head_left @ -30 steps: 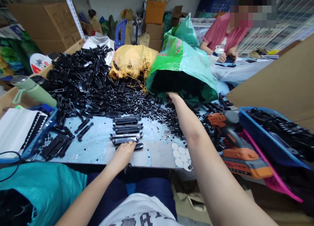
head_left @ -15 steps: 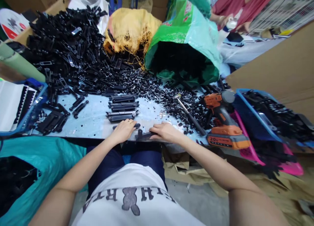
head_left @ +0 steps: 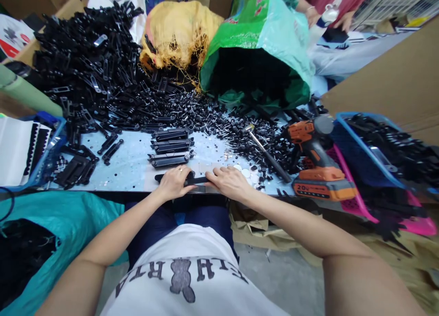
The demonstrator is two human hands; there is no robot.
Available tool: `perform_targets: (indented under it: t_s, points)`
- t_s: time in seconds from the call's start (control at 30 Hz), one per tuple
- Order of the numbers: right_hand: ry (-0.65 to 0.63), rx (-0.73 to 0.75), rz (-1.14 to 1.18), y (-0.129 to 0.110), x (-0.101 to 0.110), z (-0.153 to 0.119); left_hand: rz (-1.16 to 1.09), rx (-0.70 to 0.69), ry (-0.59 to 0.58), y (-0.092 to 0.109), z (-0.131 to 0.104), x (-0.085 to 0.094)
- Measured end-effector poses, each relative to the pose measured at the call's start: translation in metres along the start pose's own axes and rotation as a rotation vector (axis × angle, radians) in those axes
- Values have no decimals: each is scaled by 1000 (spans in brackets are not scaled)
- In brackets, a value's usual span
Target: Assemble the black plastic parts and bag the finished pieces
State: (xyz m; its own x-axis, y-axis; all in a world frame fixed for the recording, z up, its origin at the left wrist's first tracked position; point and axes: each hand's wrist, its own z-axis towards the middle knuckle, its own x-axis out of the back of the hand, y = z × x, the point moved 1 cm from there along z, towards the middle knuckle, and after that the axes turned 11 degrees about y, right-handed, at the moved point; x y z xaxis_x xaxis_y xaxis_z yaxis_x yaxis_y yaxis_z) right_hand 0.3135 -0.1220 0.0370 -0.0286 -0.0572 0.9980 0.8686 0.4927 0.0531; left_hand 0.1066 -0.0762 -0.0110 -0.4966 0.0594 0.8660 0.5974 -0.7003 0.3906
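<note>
A black bar (head_left: 199,180) is pinched in the grips of the left hand (head_left: 173,183) and right hand (head_left: 228,182) at the near edge of a pale blue bench (head_left: 126,156). Just beyond the left hand lie three black assemblies (head_left: 171,147) in a row. Loose pins and black parts (head_left: 209,115) crowd the far side, below an open green sack (head_left: 255,73) and a frayed yellow sack (head_left: 181,37). A hammer (head_left: 267,153) and an orange drill (head_left: 318,160), its battery reading "20", flank the right hand's side, next to a blue basket (head_left: 370,156). Bare surface extends left of the row toward a heap of black parts (head_left: 78,167).
</note>
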Motion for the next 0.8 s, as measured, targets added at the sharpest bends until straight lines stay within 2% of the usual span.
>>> perform_targets:
  t_s: [0.13,0.2,0.27,0.33,0.43,0.53,0.6,0.67,0.8]
  points:
    - [14,60,12,10,2,4,-5,7,-23,4,-1,3]
    - [41,90,31,19,-6,2,9,-26,-43,12,13,6]
    - [81,84,65,28,-17,-3,49,-69,-28,19,43,5]
    - [118,55,94,34,-28,-12,130,-51,9,19,87,-1]
    - [129,26,127,42,-39,-24,268,105,-15,6,155,-19]
    - [150,-59,126,56,-40,-19,297,105,-81,-8,195,-38]
    - [187,-170,80,70,-37,0,295,83,-86,-12,202,-46]
    - [212,-263,12,86,-36,30,304,56,-90,-11,198,-48]
    - [118,-258,-81,107,-38,87,329,15,-92,-10,181,-38]
